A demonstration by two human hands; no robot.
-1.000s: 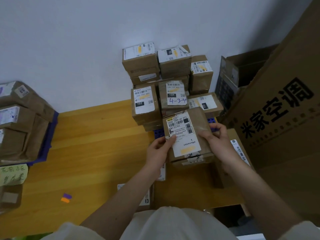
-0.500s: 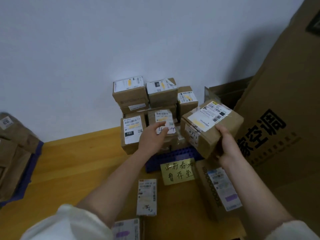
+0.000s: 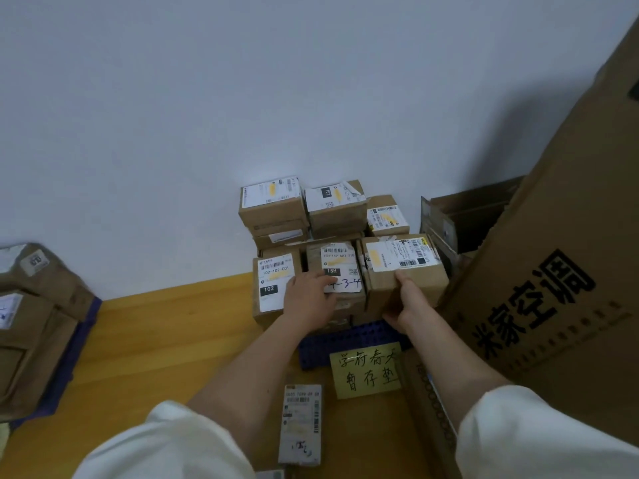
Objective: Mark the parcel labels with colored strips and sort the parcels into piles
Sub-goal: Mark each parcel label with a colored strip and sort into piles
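A pile of brown parcels stands against the white wall on a blue mat (image 3: 349, 340). My right hand (image 3: 411, 302) grips the front of a parcel with a yellow-marked label (image 3: 408, 271), set at the right front of the pile. My left hand (image 3: 307, 295) rests flat on the middle parcel marked 15H (image 3: 340, 267). To its left stands the parcel labelled 102 (image 3: 273, 285). More labelled parcels (image 3: 273, 205) are stacked behind.
A yellow handwritten note (image 3: 366, 371) lies at the mat's front edge. A flat grey parcel (image 3: 301, 423) lies on the wooden floor. A second parcel pile (image 3: 38, 319) sits at the left. A huge cardboard carton (image 3: 553, 288) leans at the right.
My right hand carried the yellow-marked parcel from in front of me up and set it onto the right front of the pile. My left hand let go and moved onto the 15H parcel.
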